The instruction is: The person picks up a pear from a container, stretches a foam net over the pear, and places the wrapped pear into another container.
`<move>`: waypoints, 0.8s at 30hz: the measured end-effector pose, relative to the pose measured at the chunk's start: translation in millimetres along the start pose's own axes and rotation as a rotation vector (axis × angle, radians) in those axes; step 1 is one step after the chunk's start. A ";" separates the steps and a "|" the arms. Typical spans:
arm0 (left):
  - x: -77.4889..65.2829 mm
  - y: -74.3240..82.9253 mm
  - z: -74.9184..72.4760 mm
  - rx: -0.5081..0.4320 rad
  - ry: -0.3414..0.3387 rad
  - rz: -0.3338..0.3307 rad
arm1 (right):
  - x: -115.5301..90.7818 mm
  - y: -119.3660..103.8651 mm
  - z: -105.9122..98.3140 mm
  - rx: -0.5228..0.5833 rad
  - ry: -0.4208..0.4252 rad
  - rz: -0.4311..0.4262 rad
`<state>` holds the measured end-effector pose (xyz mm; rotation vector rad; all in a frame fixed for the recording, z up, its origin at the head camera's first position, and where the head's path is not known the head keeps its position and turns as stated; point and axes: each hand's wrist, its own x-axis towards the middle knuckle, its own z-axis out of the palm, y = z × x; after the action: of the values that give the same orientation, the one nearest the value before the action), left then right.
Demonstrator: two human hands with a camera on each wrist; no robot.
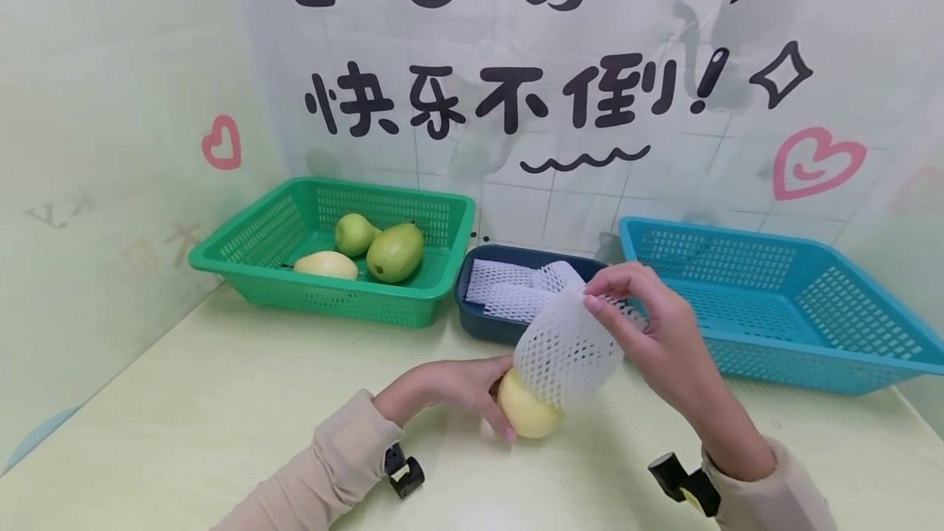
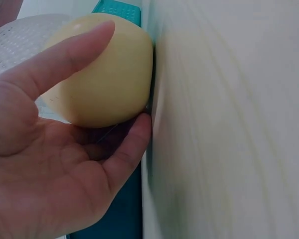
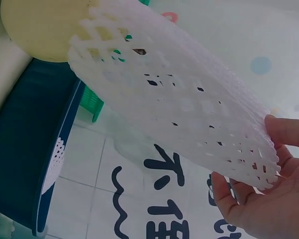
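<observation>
Steadying the fruit (image 1: 527,416) low at the table (image 1: 221,433), the left hand (image 1: 472,388) curls half-closed around it, apparently as counterhold while the right hand (image 1: 656,322) pinches the net (image 1: 568,351) by its upper end, lower edge overlapping the fruit. Behind, green basket (image 1: 258,287) and blue basket (image 1: 774,363) flank the tray (image 1: 479,322), partly masked by net.

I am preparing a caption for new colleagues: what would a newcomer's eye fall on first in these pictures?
Probably the white foam net near the head view's centre, pinched by the right fingers and overlapping the round yellow fruit gripped by the left fingers. Next, the green basket at back left and the blue basket at back right, with large black Chinese characters above.
</observation>
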<state>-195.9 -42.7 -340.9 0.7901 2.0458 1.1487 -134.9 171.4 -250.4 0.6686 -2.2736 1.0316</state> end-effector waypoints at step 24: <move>-2.0 -1.2 -3.0 -0.045 -0.008 -0.018 | -0.5 0.7 5.5 -0.079 -0.198 0.031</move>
<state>-197.2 -46.1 -340.3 0.7520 2.0089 1.1759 -136.5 167.6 -254.1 0.7328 -2.4880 0.9199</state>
